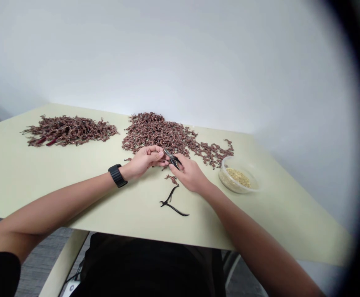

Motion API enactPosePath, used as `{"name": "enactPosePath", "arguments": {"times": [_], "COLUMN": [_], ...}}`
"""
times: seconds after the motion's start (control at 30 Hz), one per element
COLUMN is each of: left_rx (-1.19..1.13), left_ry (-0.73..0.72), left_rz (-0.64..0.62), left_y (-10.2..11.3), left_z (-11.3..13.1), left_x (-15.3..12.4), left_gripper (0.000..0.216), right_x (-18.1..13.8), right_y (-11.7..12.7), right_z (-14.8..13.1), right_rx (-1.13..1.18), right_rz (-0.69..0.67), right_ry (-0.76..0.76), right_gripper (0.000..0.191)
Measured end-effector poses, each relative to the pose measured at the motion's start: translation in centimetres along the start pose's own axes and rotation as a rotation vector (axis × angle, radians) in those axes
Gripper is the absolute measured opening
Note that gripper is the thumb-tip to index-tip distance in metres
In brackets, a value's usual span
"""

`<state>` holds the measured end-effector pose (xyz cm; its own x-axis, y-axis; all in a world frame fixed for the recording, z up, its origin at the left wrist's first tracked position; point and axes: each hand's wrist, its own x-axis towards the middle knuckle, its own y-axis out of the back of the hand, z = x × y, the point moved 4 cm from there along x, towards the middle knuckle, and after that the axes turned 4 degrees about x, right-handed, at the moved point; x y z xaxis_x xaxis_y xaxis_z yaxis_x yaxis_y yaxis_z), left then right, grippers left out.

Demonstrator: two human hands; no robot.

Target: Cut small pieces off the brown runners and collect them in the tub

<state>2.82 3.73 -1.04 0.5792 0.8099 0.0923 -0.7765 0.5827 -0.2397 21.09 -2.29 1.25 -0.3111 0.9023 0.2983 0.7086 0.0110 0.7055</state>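
My right hand [189,172] is closed around the handles of small dark-handled pliers [172,159], whose metal jaws point up and left. Against those jaws, the fingers of my left hand [147,161] are pinched together; whatever they hold is too small to make out. Below my hands lies a second black hand tool [170,202], like cuticle nippers, with its handles spread. One loose reddish-brown piece [171,179] rests just above it. Right behind my fingers spreads a large heap of small reddish-brown pieces [155,134], trailing off to the right.
Another pile of similar brown pieces [71,130] lies at the left of the pale yellow table [118,214], with dark red bits at its front. A clear round plastic tub [226,179] holding small gold-coloured bits [238,177] stands to the right. The wall [167,57] closes off the back.
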Motion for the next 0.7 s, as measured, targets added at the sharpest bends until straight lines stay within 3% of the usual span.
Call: {"name": "enactPosePath", "arguments": {"times": [0.2, 0.43, 0.7], "left_rx": [0.05, 0.247, 0.331], "left_ry": [-0.044, -0.204, -0.223], "left_rz": [0.035, 0.115, 0.104], "left_y": [-0.1, 0.1, 0.0], "left_z": [0.2, 0.4, 0.4], "left_x": [-0.1, 0.0, -0.1], "left_gripper": [0.031, 0.032, 0.028], "right_x": [0.0, -0.4, -0.2], "right_y": [-0.2, -2.6, -3.3], "right_z": [-0.1, 0.8, 1.2], "right_rx": [0.061, 0.416, 0.548], "right_rz": [0.001, -0.03, -0.031], "right_ry": [-0.039, -0.19, -0.248], "right_gripper": [0.024, 0.03, 0.032]}}
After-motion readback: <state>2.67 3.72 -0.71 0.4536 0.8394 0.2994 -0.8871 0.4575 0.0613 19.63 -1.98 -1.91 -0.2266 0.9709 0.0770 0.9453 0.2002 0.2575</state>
